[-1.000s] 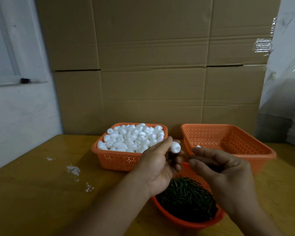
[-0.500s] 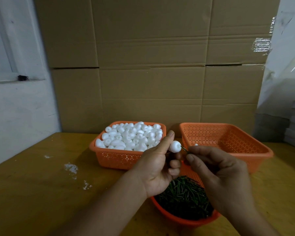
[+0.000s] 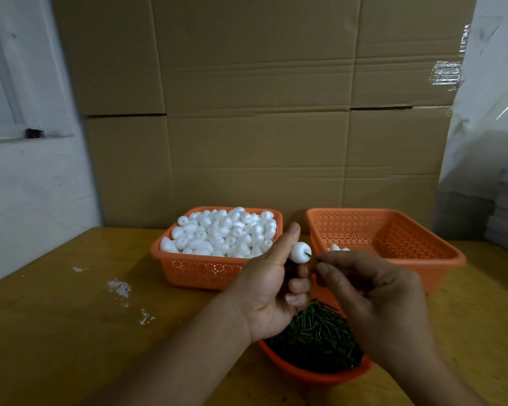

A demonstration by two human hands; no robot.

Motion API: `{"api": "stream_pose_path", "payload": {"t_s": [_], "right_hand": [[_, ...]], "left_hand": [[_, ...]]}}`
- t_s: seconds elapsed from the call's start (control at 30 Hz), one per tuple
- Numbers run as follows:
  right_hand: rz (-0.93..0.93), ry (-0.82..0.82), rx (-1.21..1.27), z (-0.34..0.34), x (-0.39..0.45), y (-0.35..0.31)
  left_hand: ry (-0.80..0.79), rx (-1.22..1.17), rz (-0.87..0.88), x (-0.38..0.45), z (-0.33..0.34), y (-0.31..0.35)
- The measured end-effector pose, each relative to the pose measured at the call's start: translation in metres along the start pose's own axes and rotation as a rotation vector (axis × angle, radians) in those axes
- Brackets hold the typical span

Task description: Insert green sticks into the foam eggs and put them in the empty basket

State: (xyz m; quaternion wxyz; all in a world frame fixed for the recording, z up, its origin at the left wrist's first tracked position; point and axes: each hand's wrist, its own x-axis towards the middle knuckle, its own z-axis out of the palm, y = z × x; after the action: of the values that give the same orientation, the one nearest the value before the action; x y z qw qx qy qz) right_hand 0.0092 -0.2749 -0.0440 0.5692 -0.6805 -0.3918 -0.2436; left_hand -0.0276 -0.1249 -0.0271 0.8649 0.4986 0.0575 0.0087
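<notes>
My left hand [image 3: 272,284] pinches a white foam egg [image 3: 300,252] between thumb and fingers, held above the table. My right hand [image 3: 373,297] pinches a thin green stick [image 3: 311,255] whose tip enters the egg's right side. Below both hands an orange basket [image 3: 320,373] holds a heap of green sticks [image 3: 317,338]. Behind on the left an orange basket [image 3: 211,271] is piled with white foam eggs [image 3: 226,232]. The right orange basket [image 3: 440,253] holds a couple of finished eggs [image 3: 338,248] at its near left corner.
Large cardboard boxes [image 3: 255,112] stand as a wall right behind the baskets. The wooden table [image 3: 56,332] carries white foam crumbs [image 3: 119,288] on its left part. A white wall with a window sill is at the left; stacked grey items stand at far right.
My right hand has brought the green stick leftward up to the egg, and its tip now sits in the foam. My left hand has kept its hold on the egg.
</notes>
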Motion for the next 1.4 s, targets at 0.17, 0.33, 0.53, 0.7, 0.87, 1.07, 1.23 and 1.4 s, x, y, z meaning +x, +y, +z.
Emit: {"api": "stream_pose_path", "payload": {"t_s": [0.17, 0.33, 0.53, 0.7, 0.87, 1.07, 1.23, 1.4], "right_hand": [[-0.1, 0.017, -0.188, -0.002, -0.001, -0.002], [-0.142, 0.005, -0.256, 0.001, -0.003, -0.003], [0.005, 0.022, -0.106, 0.003, -0.003, 0.0], [0.093, 0.028, -0.069, 0.003, -0.002, 0.001], [0.15, 0.059, -0.02, 0.002, -0.002, 0.004], [0.143, 0.063, 0.024, 0.004, -0.002, 0.002], [0.097, 0.07, 0.009, 0.004, -0.003, -0.001], [0.144, 0.043, 0.09, 0.006, -0.005, 0.0]], "left_hand": [[0.037, 0.083, 0.033, -0.003, 0.003, 0.001], [0.12, 0.201, 0.116, -0.003, 0.006, -0.003], [0.164, 0.331, 0.318, -0.003, 0.005, -0.005], [0.045, 0.314, 0.363, -0.004, 0.005, -0.001], [-0.059, 0.367, 0.383, -0.004, 0.001, -0.001], [-0.056, 0.465, 0.498, -0.004, -0.001, -0.002], [-0.055, 0.571, 0.59, -0.006, 0.0, 0.003], [-0.067, 0.635, 0.606, -0.008, -0.002, 0.009]]}}
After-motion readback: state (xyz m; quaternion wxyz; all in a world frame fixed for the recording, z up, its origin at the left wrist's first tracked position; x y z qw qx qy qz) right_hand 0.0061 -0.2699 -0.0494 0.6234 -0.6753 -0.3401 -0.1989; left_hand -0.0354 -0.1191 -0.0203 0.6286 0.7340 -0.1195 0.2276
